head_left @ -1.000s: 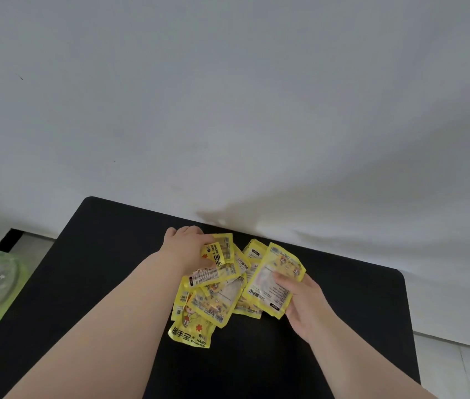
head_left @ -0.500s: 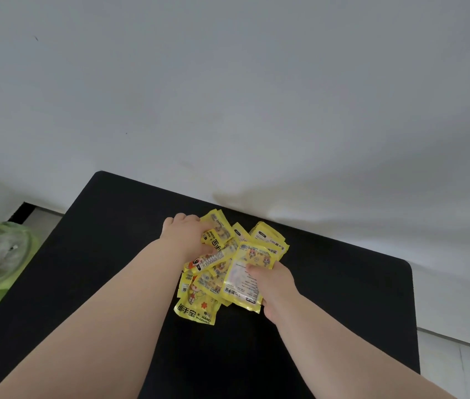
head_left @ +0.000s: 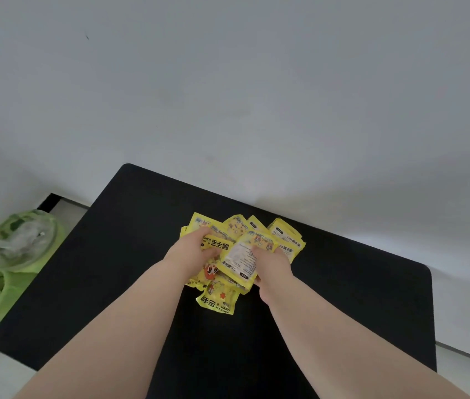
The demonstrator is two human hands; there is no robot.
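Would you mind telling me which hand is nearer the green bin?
Left. The left hand grips yellow packets on the side facing the green bin; the right hand grips a packet farther away.

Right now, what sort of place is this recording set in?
Probably a plain indoor room, perhaps a home workspace: a black table stands against a bare white wall, what looks like a green-lined bin sits beside it, and yellow hand warmer packets are piled on top.

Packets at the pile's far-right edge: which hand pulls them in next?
Right, probably. The right hand lies beside those packets, though it holds a white-backed packet; the left hand grips a lettered packet across the pile.
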